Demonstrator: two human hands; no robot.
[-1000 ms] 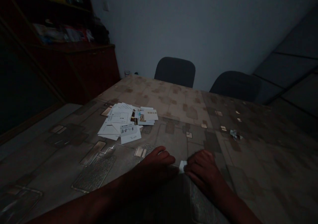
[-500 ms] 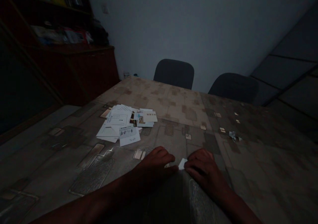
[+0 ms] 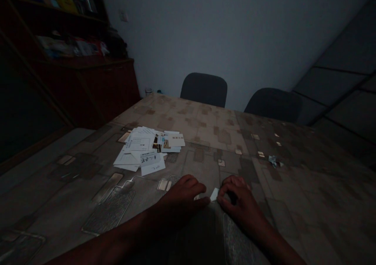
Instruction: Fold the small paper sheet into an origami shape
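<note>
My left hand point(image 3: 183, 196) and my right hand point(image 3: 239, 204) rest close together on the patterned table point(image 3: 205, 139), near its front edge. Between their fingertips shows a small white piece of paper point(image 3: 214, 194). Both hands have fingers curled and pinched on it, and most of the paper is hidden under them. A loose pile of white cards and papers point(image 3: 148, 150) lies on the table to the left, a little beyond my left hand.
A small crumpled scrap point(image 3: 274, 161) lies on the table to the right. Two dark chairs point(image 3: 203, 89) point(image 3: 273, 105) stand at the far side. A dark wooden cabinet with shelves point(image 3: 73, 61) fills the left. The room is dim.
My right hand's fingers have curled up more over the small paper. The view has tilted slightly, so everything sits a bit lower and further left.
</note>
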